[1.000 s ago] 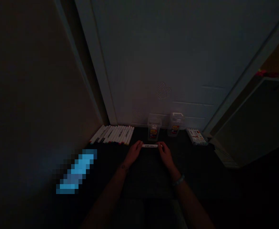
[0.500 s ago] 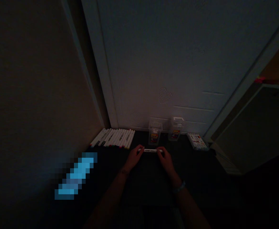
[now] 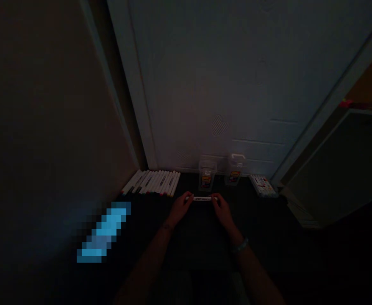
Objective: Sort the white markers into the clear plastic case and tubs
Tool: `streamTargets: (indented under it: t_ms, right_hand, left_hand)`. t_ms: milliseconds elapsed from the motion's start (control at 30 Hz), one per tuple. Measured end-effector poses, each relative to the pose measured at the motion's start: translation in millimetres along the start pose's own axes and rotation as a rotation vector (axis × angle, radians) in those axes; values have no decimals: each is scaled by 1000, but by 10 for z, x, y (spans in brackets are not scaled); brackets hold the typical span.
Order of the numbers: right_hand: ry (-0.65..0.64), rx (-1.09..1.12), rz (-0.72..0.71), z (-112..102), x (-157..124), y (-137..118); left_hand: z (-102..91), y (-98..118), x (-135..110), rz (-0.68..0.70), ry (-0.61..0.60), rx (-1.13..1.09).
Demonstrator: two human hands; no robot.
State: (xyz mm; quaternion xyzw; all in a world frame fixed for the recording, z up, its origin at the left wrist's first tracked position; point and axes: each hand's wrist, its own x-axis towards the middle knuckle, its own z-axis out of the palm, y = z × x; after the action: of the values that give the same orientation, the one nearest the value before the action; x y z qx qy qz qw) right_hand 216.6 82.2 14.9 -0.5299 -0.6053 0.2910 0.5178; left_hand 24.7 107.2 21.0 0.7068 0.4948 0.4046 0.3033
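Note:
The scene is very dark. A white marker pen [image 3: 201,198] lies crosswise between my two hands above a dark surface. My left hand [image 3: 180,209] pinches its left end and my right hand [image 3: 221,210] pinches its right end. A wristband sits on my right wrist. To the far left lies a row of several white markers [image 3: 152,182] side by side. Just beyond the held marker stand two clear plastic boxes [image 3: 206,174], the right clear box [image 3: 234,169] with a handle on top.
A white door [image 3: 237,84] rises behind the boxes, with a wall [image 3: 46,106] to the left. A smaller set of markers [image 3: 262,185] lies at the right by the door frame. A blurred blue patch [image 3: 105,231] glows at lower left. A dark panel [image 3: 338,165] stands at right.
Both hands have kept their hold on the marker. The view has tilted slightly, so the hands and marker sit a little lower in the picture than a second ago.

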Motion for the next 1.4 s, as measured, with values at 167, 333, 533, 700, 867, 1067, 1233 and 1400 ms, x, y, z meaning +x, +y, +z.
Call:
streamTargets:
  t_ms: [167,333,533,700,867,1067,1233,1400]
  right_hand:
    - [-24,-11,-17,-6,-17,-6]
    - [-8,-16,-30,-5,-14,6]
    - [-7,-47,-15,2,-9,16]
    - [-14,-44,-39,-7,-14,13]
    - [-40,-48,-41,-14,-1,25]
    - [-42,-30,-37,-15,-4,44]
    - [-43,-21,-46,-14,-2,38]
    - [-35,-18,-27,-6,6,52]
  left_hand:
    - [8,-29,7,18,18,16]
    - [15,-56,24,2,16,16]
    - [8,-46,20,33,12,12]
    - [-2,-31,-2,49,-1,24]
    - [7,-21,0,28,11,39]
    - [5,-20,8,17,-6,38]
    - [12,-38,9,32,8,27]
    - [19,-42,10,20,9,31]
